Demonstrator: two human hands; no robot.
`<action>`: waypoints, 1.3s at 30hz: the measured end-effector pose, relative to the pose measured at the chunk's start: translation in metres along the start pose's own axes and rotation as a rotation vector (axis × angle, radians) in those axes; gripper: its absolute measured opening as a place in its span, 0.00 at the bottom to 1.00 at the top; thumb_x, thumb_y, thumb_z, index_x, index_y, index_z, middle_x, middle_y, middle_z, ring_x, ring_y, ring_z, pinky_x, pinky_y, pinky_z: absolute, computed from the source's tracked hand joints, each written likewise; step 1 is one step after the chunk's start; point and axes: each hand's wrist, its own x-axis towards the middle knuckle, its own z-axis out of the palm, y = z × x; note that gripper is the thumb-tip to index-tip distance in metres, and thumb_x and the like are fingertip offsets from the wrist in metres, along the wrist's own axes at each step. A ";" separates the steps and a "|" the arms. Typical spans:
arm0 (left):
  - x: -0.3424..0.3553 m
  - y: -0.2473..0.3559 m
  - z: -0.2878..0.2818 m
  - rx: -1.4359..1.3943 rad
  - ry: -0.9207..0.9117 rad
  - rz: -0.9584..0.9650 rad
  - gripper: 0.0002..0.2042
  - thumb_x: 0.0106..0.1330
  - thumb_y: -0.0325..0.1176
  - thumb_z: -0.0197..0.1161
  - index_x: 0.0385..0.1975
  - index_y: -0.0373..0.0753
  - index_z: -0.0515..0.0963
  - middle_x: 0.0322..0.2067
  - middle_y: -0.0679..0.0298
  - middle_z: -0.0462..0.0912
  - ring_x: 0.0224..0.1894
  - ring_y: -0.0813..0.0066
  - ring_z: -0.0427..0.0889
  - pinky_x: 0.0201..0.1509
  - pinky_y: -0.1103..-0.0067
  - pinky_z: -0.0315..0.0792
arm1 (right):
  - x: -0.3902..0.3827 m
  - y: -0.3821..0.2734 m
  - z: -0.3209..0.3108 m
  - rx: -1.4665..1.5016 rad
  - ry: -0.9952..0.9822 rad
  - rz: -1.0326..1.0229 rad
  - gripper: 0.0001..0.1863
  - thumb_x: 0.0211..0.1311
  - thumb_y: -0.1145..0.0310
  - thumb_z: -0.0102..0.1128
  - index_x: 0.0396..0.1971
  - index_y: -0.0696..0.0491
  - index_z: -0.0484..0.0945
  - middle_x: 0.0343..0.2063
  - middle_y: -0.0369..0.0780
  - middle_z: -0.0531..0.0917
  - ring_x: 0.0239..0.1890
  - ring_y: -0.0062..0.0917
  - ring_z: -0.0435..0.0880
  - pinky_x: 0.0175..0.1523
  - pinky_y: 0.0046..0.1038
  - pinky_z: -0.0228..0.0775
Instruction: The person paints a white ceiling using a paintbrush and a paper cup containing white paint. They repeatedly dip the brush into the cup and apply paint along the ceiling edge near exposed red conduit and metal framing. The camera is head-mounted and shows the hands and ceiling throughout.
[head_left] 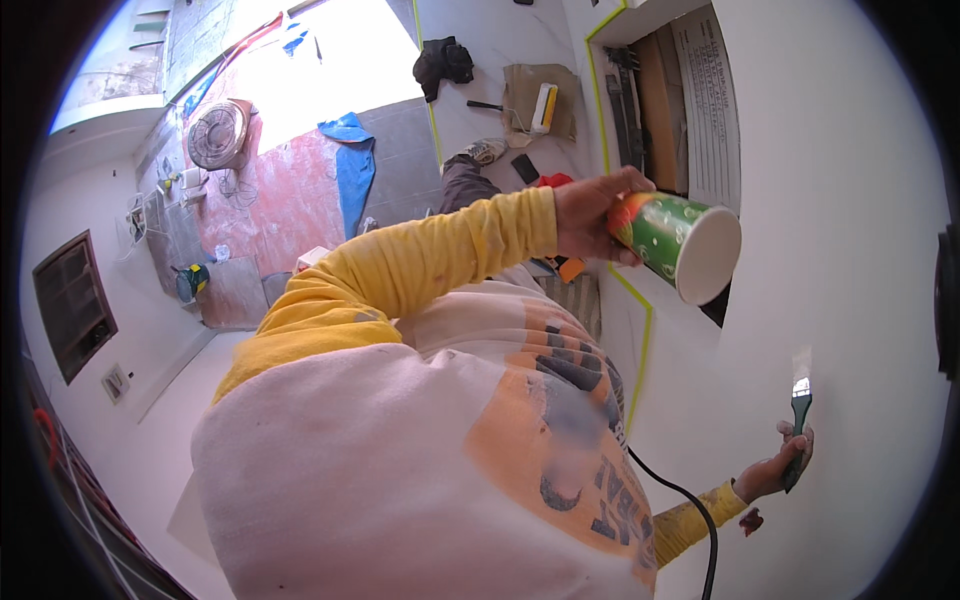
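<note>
Head: brush [801, 403] (open wall [865, 300] around)

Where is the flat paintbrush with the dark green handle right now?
In the head view, the flat dark-green-handled paintbrush is at the lower right, held in the right hand by the white wall, below the green patterned paper cup.

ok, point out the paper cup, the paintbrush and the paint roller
paper cup [661, 233], head view: on its green side wall
paintbrush [801, 406], head view: on its dark green handle
paint roller [544, 108], head view: on its sleeve
</note>
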 end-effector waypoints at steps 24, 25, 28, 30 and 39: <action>0.063 0.417 0.009 0.451 -0.080 0.301 0.23 0.73 0.49 0.52 0.51 0.31 0.75 0.36 0.51 0.84 0.33 0.60 0.86 0.33 0.79 0.88 | 0.346 -0.212 0.222 0.250 -1.377 0.093 0.28 0.62 0.47 0.68 0.45 0.60 0.81 0.30 0.43 0.83 0.34 0.28 0.84 0.42 0.31 0.75; 0.061 0.438 0.008 0.444 -0.145 0.325 0.24 0.74 0.50 0.52 0.51 0.30 0.74 0.38 0.50 0.83 0.35 0.58 0.86 0.34 0.78 0.88 | 0.354 -0.216 0.223 0.234 -1.397 0.088 0.29 0.61 0.45 0.68 0.43 0.60 0.81 0.27 0.42 0.83 0.30 0.28 0.85 0.39 0.31 0.76; 0.056 0.499 0.015 0.423 -0.252 0.235 0.27 0.70 0.54 0.53 0.54 0.36 0.77 0.40 0.52 0.87 0.37 0.58 0.88 0.39 0.70 0.87 | 0.363 -0.218 0.226 0.129 -1.494 0.228 0.31 0.58 0.42 0.70 0.43 0.59 0.80 0.25 0.43 0.83 0.29 0.29 0.85 0.40 0.31 0.76; 0.057 0.525 0.020 0.433 -0.150 0.278 0.26 0.70 0.54 0.52 0.51 0.35 0.78 0.37 0.52 0.87 0.33 0.58 0.88 0.35 0.71 0.87 | 0.360 -0.217 0.223 0.082 -1.425 0.262 0.29 0.61 0.46 0.70 0.43 0.59 0.80 0.26 0.43 0.83 0.32 0.30 0.85 0.42 0.32 0.76; 0.088 0.547 0.029 0.380 -0.080 0.191 0.25 0.71 0.53 0.51 0.51 0.37 0.79 0.39 0.52 0.87 0.35 0.57 0.87 0.40 0.69 0.87 | 0.344 -0.197 0.202 0.200 -1.243 0.162 0.23 0.66 0.56 0.65 0.49 0.59 0.74 0.37 0.45 0.80 0.31 0.30 0.83 0.43 0.33 0.75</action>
